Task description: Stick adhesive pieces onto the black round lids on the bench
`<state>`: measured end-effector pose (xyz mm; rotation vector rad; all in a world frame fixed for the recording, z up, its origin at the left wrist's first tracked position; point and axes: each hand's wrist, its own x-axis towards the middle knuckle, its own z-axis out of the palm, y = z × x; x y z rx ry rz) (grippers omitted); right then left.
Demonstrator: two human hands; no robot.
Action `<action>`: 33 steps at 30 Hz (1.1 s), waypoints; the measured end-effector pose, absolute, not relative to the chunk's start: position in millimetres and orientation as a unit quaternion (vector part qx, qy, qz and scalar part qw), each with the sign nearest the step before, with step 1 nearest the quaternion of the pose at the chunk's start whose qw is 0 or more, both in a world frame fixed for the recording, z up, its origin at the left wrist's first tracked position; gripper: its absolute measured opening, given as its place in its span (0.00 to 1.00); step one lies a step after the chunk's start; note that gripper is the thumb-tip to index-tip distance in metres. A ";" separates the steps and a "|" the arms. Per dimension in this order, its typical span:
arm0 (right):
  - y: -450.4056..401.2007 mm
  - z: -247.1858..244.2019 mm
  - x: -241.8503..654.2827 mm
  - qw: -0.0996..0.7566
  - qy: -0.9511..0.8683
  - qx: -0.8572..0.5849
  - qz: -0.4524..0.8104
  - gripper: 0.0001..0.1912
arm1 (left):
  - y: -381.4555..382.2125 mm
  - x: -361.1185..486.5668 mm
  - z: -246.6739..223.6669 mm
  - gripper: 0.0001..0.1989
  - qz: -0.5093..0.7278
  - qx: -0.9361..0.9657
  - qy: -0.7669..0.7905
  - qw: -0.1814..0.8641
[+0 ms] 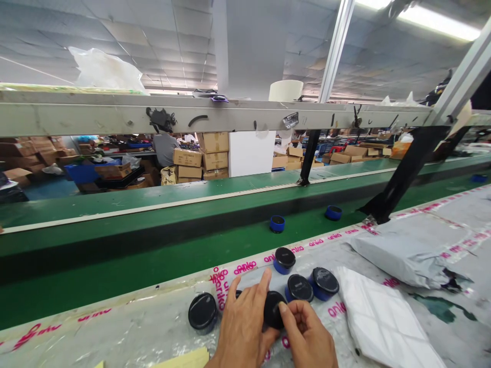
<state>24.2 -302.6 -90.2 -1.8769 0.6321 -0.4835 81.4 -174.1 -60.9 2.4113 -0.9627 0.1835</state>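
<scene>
Both hands are over the plastic-covered table [134, 332]. My left hand [245, 324] lies beside a round black-topped piece [273, 309], its thumb tucked near the lower edge and its index finger stretched forward. My right hand [307, 332] pinches the right edge of that same piece between thumb and curled fingers. Another dark round piece is mostly hidden behind my left fingers. To the left sits a black-topped round piece [202, 313]. Blue pieces with black tops stand beyond my right hand: one [299, 289], one beside it [325, 282] and one farther back [284, 260].
Beyond the table runs a green conveyor belt [161, 276] carrying blue round pieces [276, 224]. White bags [383, 317] lie at the right, and yellow paper [184, 359] at the front. A metal rail [230, 116] crosses above the belt. A person [165, 148] and cartons are in the background.
</scene>
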 end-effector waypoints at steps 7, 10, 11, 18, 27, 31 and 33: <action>-303.0 -90.6 29.3 0.510 0.298 -0.787 -0.178 0.22 | -173.6 82.2 -60.5 0.58 0.063 0.892 -0.357 0.269; -302.6 -87.2 29.0 0.515 0.275 -0.790 -0.188 0.22 | -173.8 83.5 -60.4 0.57 0.055 0.891 -0.359 0.273; -302.4 -85.8 27.4 0.515 0.271 -0.791 -0.187 0.23 | -173.9 84.0 -59.9 0.56 0.050 0.891 -0.357 0.275; -306.7 -92.4 12.3 0.347 0.137 -0.844 -0.384 0.18 | -170.9 83.2 -43.9 0.58 0.014 0.908 -0.332 0.256; -324.7 -116.0 27.3 0.082 -0.107 -0.907 -0.398 0.37 | -139.7 88.0 -22.9 0.48 0.060 0.906 -0.311 0.280; -330.6 -104.2 25.9 0.104 -0.103 -0.912 -0.383 0.37 | -129.6 91.6 -14.7 0.42 0.109 0.903 -0.311 0.275; -333.7 -97.4 26.3 0.098 -0.068 -0.914 -0.388 0.37 | -122.1 91.0 -6.6 0.38 0.128 0.900 -0.308 0.282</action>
